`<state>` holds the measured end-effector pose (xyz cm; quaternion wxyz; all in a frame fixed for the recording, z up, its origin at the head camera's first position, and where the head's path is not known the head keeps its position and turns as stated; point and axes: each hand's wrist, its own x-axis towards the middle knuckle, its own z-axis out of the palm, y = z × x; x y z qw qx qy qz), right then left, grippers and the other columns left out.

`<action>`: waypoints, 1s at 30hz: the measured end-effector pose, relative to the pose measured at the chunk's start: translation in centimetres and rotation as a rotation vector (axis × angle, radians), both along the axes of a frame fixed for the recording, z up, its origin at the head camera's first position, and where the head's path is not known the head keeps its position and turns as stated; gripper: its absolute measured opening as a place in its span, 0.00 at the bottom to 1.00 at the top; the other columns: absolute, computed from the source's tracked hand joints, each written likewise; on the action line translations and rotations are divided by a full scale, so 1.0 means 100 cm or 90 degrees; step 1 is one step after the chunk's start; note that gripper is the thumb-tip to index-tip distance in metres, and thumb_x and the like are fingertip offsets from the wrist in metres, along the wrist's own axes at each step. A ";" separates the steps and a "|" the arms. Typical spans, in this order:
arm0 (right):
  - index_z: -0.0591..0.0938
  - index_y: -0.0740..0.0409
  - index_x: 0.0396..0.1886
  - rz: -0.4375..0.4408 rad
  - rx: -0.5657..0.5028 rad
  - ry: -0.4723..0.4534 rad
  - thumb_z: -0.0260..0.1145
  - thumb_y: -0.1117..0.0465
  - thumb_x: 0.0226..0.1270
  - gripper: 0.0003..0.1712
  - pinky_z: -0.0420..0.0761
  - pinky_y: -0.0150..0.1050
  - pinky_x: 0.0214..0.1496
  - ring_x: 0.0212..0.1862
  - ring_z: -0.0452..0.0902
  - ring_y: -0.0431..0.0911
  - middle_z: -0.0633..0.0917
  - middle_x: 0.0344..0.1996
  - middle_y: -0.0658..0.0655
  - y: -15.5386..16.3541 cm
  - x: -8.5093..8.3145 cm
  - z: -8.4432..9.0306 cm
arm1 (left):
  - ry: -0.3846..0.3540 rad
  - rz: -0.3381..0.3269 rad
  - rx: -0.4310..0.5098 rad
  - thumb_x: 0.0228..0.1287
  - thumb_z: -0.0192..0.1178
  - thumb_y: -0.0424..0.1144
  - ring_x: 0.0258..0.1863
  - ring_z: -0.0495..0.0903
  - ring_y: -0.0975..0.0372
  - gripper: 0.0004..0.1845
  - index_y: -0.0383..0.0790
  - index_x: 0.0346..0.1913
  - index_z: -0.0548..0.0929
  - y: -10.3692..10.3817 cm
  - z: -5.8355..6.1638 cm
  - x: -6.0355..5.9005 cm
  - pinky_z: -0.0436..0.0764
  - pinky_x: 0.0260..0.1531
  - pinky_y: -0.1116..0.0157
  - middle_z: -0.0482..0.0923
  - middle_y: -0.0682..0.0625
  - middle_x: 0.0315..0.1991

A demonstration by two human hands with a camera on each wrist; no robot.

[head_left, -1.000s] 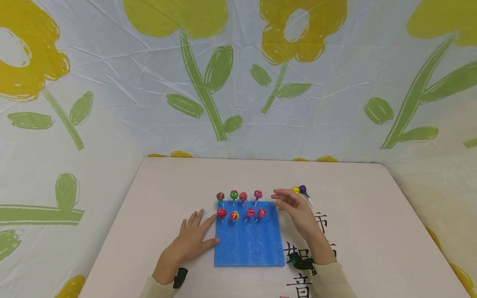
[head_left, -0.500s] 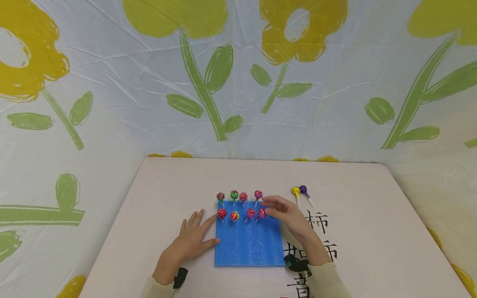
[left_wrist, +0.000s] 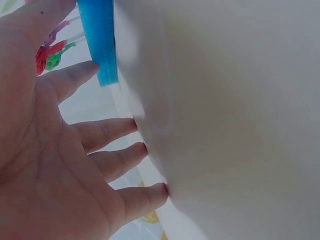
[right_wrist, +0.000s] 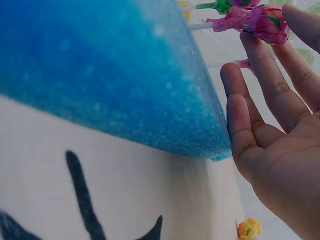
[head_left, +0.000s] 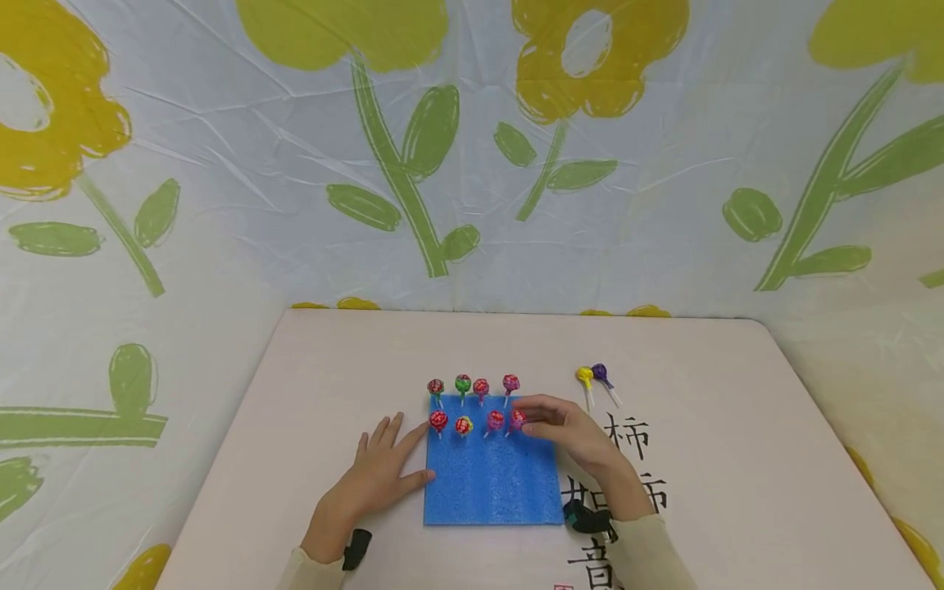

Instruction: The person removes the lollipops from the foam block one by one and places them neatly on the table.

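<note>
A blue foam board (head_left: 490, 483) lies on the table, with several wrapped lollipops standing in it by their sticks, in two rows along its far part. My right hand (head_left: 571, 430) reaches over the board's right side and pinches the pink lollipop (right_wrist: 267, 24) at the right end of the nearer row, its stick in the foam. Two lower fingers of that hand lie close to the board's edge in the right wrist view. My left hand (head_left: 379, 471) is spread flat at the board's left edge, thumb and index fingertip touching the foam (left_wrist: 100, 45), other fingertips on the table.
A yellow lollipop (head_left: 584, 375) and a purple lollipop (head_left: 600, 372) lie on the table beyond the board, to the right. Black written characters (head_left: 627, 438) mark the pale tabletop (head_left: 737, 459). A flower-printed cloth (head_left: 649, 205) hangs behind and at the sides.
From beside the board's far right corner, my right hand has moved left and nearer to the pink lollipop and now pinches it. My left hand stays in place.
</note>
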<state>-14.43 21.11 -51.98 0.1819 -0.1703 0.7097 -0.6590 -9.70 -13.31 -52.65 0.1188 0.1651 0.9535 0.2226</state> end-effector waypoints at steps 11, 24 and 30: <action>0.79 0.65 0.62 0.003 0.018 0.000 0.67 0.62 0.70 0.23 0.75 0.37 0.60 0.58 0.77 0.56 0.81 0.57 0.63 0.002 0.000 -0.002 | -0.007 0.001 0.004 0.65 0.63 0.61 0.75 0.48 0.36 0.41 0.50 0.76 0.66 0.000 0.002 0.001 0.47 0.65 0.30 0.53 0.33 0.76; 0.81 0.64 0.60 -0.011 0.015 -0.010 0.68 0.62 0.70 0.21 0.73 0.41 0.62 0.57 0.77 0.56 0.82 0.55 0.63 0.000 0.000 0.000 | -0.007 0.002 0.002 0.65 0.63 0.61 0.75 0.47 0.36 0.41 0.50 0.76 0.65 0.000 0.004 0.001 0.47 0.66 0.30 0.52 0.33 0.76; 0.78 0.69 0.61 -0.012 -0.020 -0.025 0.67 0.64 0.70 0.22 0.73 0.42 0.62 0.57 0.76 0.54 0.81 0.55 0.67 0.000 0.000 0.001 | -0.008 0.001 -0.003 0.65 0.62 0.62 0.75 0.47 0.36 0.41 0.50 0.76 0.65 0.000 0.003 0.001 0.47 0.66 0.30 0.52 0.33 0.76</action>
